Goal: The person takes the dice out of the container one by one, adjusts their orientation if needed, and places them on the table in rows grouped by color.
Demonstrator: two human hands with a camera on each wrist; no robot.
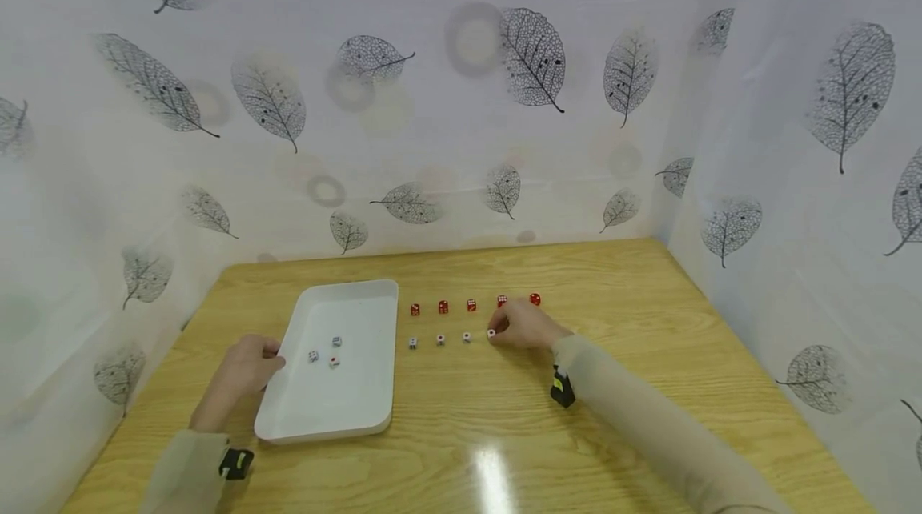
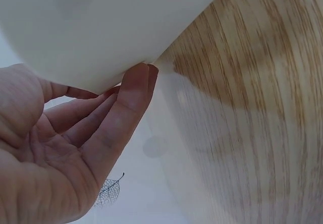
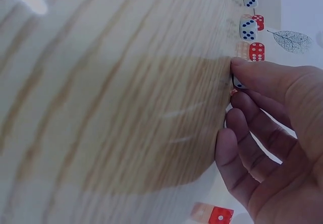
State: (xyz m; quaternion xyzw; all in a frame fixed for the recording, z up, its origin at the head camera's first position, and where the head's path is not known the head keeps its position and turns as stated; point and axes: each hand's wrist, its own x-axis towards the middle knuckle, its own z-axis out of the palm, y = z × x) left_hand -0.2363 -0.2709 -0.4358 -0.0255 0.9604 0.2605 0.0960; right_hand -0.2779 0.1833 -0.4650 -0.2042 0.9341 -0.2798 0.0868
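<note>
My left hand grips the left rim of a white tray; in the left wrist view its fingers bear on the tray's outer side. Several white dice, among them one white die, lie inside the tray. On the table, my right hand pinches a white die between thumb and fingertips, at the right end of a row of white dice. Most of that die is hidden by the fingers in the right wrist view. Behind runs a row of red dice, one partly covered by the hand.
The wood-grain table carries a bright reflection near its front. A white leaf-patterned curtain closes off the back and both sides. At the right end of the red row sits one more red die.
</note>
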